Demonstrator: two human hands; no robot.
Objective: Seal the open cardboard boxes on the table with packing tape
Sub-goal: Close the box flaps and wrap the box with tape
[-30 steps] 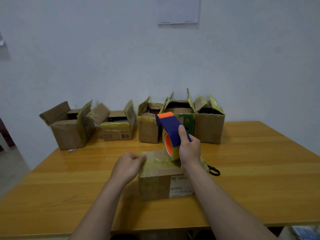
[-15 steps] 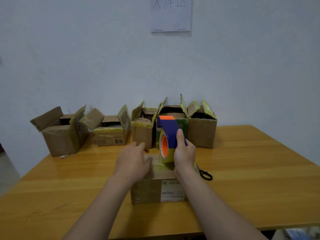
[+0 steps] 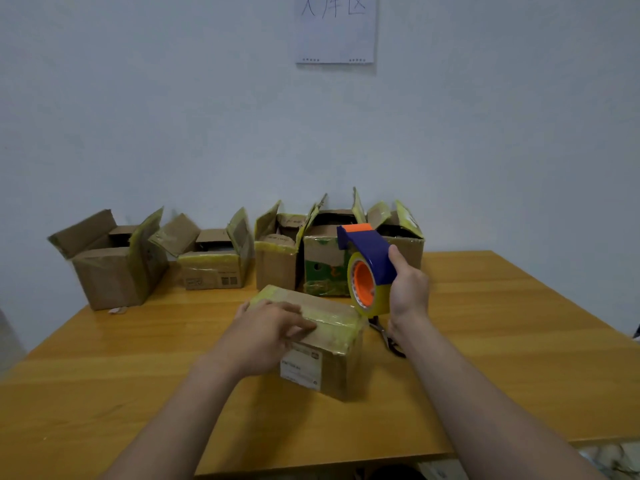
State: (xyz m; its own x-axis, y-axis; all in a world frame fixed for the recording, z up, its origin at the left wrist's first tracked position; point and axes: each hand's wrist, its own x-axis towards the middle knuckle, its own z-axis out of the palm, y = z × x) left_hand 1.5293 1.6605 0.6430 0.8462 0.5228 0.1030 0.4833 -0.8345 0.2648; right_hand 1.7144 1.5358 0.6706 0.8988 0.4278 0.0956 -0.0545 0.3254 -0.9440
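Two bare forearms reach in from the near edge of the counter (image 3: 485, 341). The left grip (image 3: 266, 336) rests palm down on top of the closed box (image 3: 337, 362), fingers spread nearly flat across the yellowish tape band along its lid and curled round nothing. The closed box sits on the counter, turned at an angle, flaps down, with a white label on its near face. Just to the right of the closed box, the right grip (image 3: 407, 289) is curled round the blue handle of the tape dispenser (image 3: 369, 258), thumb up along the handle's back. The dispenser stands upright with its orange-cored roll (image 3: 377, 299) at the box's far right corner; contact between roll and box cannot be confirmed. Scissors (image 3: 384, 336) lie on the counter just right of the closed box, partly hidden by the right wrist. Behind the closed box, five open boxes stand in a row with flaps raised: directly behind it the green-printed box (image 3: 322, 268), to its right the end box (image 3: 405, 244), and to the left the narrow box (image 3: 277, 265), the low box (image 3: 211, 268) and the large box (image 3: 110, 268). Beyond the row rises a pale wall (image 3: 485, 133) bearing a handwritten paper sheet (image 3: 336, 29), high above the closed box.
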